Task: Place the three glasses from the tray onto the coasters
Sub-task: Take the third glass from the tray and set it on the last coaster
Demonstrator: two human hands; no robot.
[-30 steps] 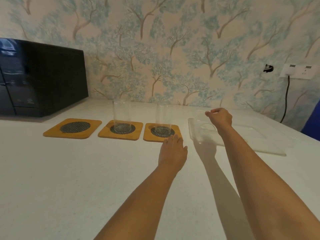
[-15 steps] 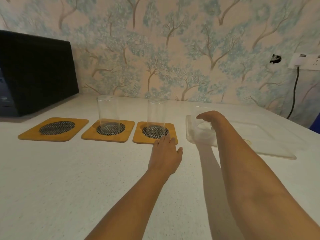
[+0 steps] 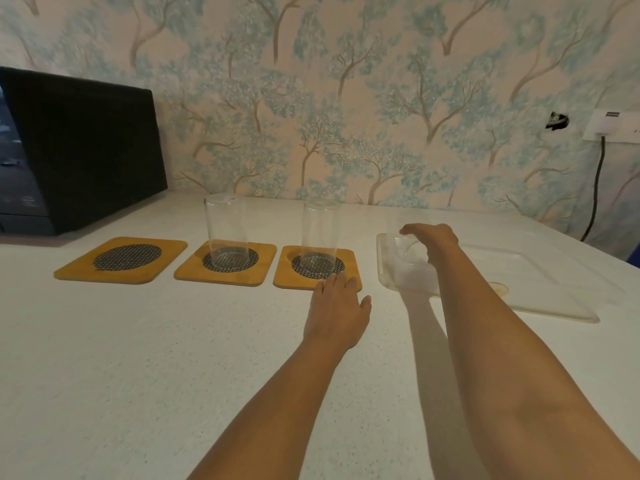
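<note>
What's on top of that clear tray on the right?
The right hand grips a clear glass at the tray's near-left corner, partly hidden. A small yellowish ring mark shows; the rest looks bare.

We see two glasses upright on the middle coaster (image 3: 225, 266) and right coaster (image 3: 317, 268); the left coaster (image 3: 121, 259) is bare. Right of them, our right hand (image 3: 433, 242) grips the third glass (image 3: 408, 252) over the tray (image 3: 540, 289).

Two bare forearms are in view, without sleeves. Left hand (image 3: 337, 311) and right hand (image 3: 434, 242): no gloves, rings or watches visible.
</note>
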